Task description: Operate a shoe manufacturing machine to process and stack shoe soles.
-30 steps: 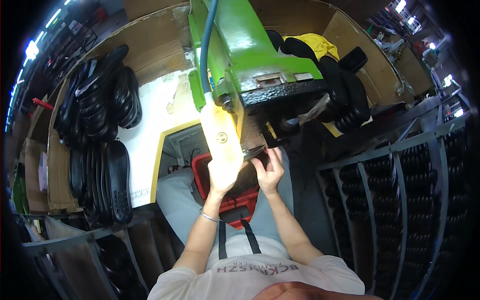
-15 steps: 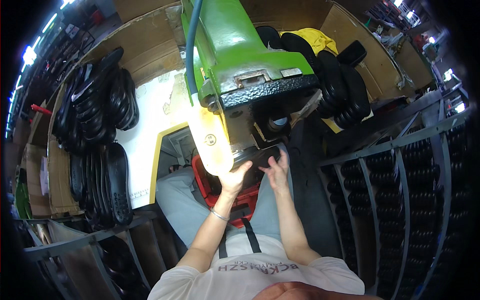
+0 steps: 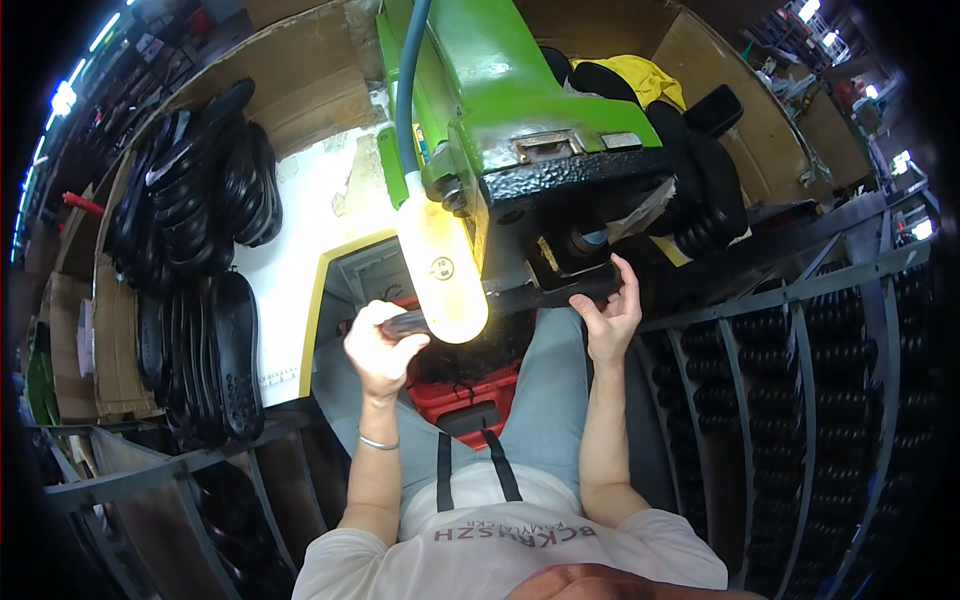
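With both hands I hold a long black shoe sole (image 3: 512, 300) edge-on beneath the head of a green machine (image 3: 505, 85). My left hand (image 3: 378, 350) grips one end, fingers wrapped behind it and thumb in front. At the other end my right hand (image 3: 612, 315) pinches the sole, close to the metal part (image 3: 560, 262) under the machine head. A bright elongated lamp (image 3: 440, 275) hangs in front of the sole and hides part of it near my left hand.
Stacked black soles (image 3: 190, 210) lie on the white tabletop (image 3: 300, 215) at left; more sit behind the machine beside a yellow cloth (image 3: 640, 78). Cardboard walls (image 3: 290, 85) surround the table. A red bin (image 3: 450, 400) stands between my knees. Metal racks (image 3: 800, 290) flank me.
My hands have spread apart, left hand leftward, right hand rightward and up. The sole, mostly hidden before, now stretches between them. The machine and table appear slightly further right in view.
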